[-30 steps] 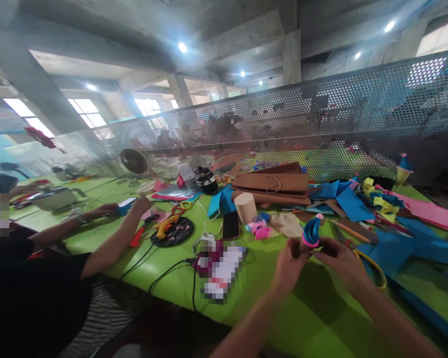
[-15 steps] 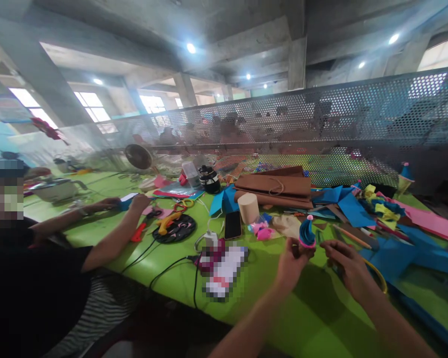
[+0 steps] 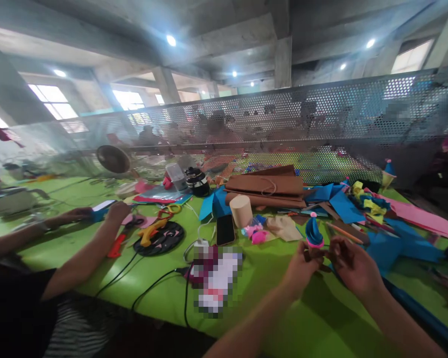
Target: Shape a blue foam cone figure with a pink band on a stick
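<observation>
A small blue cone-shaped hat with a pink pompom on top and a pink rim stands upright above the green table. The fingers of my left hand are closed on its lower part. My right hand is just to the right, with bent fingers near the hat's base; what it pinches, if anything, is too small to make out. Behind the hat lie a beige scrap and a pink-and-blue bundle.
A beige cylinder, a black phone, brown sheets and blue sheets lie behind. Cables and a black disc are left, near another person's arms. A perforated screen borders the table.
My right hand has come closer to the hat and my left hand, its fingers now more bent. The view has shifted right, so the other person sits further left in it.
</observation>
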`<state>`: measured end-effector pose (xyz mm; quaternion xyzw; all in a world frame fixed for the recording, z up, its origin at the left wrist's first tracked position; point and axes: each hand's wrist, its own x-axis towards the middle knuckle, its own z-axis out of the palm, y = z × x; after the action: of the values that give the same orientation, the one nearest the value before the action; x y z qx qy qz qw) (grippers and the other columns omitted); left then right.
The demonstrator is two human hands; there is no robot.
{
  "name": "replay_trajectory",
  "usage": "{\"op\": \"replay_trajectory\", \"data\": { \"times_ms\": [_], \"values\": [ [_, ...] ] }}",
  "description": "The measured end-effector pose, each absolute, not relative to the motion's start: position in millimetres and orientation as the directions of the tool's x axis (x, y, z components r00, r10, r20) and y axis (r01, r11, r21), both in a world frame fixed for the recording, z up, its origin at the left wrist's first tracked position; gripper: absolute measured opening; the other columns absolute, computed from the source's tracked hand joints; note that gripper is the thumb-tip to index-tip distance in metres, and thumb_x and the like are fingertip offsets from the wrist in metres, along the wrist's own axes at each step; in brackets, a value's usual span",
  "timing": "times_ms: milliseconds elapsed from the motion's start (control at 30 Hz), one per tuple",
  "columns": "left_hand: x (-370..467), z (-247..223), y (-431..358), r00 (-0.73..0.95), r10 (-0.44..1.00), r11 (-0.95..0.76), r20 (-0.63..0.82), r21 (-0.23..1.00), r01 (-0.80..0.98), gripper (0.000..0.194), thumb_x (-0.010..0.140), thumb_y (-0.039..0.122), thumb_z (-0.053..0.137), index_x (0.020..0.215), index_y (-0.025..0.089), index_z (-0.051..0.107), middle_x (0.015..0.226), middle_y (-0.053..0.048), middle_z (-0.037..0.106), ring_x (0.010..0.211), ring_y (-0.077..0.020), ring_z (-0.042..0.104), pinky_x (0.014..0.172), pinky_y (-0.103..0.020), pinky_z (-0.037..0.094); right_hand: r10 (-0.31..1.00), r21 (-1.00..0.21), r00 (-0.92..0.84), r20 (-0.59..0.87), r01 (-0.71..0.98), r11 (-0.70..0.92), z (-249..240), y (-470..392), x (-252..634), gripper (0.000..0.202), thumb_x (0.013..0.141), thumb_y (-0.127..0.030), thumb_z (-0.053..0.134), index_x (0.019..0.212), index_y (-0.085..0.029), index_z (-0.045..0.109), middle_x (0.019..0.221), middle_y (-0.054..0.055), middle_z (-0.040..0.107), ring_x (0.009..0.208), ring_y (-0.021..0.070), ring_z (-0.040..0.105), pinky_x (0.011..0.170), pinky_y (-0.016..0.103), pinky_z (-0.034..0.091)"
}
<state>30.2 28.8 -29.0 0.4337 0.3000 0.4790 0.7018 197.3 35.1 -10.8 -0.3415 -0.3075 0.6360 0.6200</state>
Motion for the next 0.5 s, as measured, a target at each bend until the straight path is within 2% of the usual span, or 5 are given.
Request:
{"op": "replay_trajectory", "data": {
  "times_ms": [133,267,400,500],
  "values": [
    [43,-31,35,0.325,0.945,0.172,-0.038,0.903,-0.394,0.052,0.075,0.038,0.086,0.108,0.022,0.050,0.099,-0.004,0.075,0.074,-0.0162,0.073,0.065,-0.026,0.052,0.998,-0.810,0.033,-0.053,-0.586,-0.024,-10,36,198,0.030,0.073,-0.053,0.087,0.084,-0.025,0.082,0.070,0.001,0.063,0.060,0.0153,0.054,0.052,0.029,0.050],
    [50,-30,49,0.197,0.980,0.112,-0.027,0.896,-0.430,0.045,0.073,0.029,0.083,0.097,0.023,0.046,0.085,0.003,0.064,0.070,-0.0127,0.065,0.066,-0.027,0.054,0.996,-0.824,0.075,-0.039,-0.567,0.011,-10,38,199,0.025,0.080,-0.051,0.080,0.084,-0.027,0.082,0.077,0.003,0.067,0.064,0.0175,0.055,0.067,0.035,0.056],
    [45,-31,62,0.187,0.982,0.097,-0.020,0.908,-0.408,0.036,0.079,0.031,0.078,0.095,0.023,0.047,0.076,0.007,0.053,0.063,-0.0105,0.056,0.064,-0.026,0.051,0.995,-0.848,0.102,-0.022,-0.529,0.036,-9,39,202,0.025,0.085,-0.053,0.072,0.084,-0.029,0.082,0.078,0.003,0.067,0.055,0.0157,0.044,0.080,0.044,0.058],
    [36,-34,68,0.198,0.980,0.093,-0.017,0.920,-0.381,0.027,0.083,0.032,0.076,0.094,0.022,0.054,0.076,0.006,0.052,0.065,-0.0109,0.051,0.065,-0.025,0.048,0.992,-0.864,0.123,-0.023,-0.502,0.042,-9,40,206,0.026,0.087,-0.054,0.069,0.086,-0.031,0.082,0.078,0.002,0.067,0.053,0.0155,0.041,0.085,0.047,0.057]
  ]
}}
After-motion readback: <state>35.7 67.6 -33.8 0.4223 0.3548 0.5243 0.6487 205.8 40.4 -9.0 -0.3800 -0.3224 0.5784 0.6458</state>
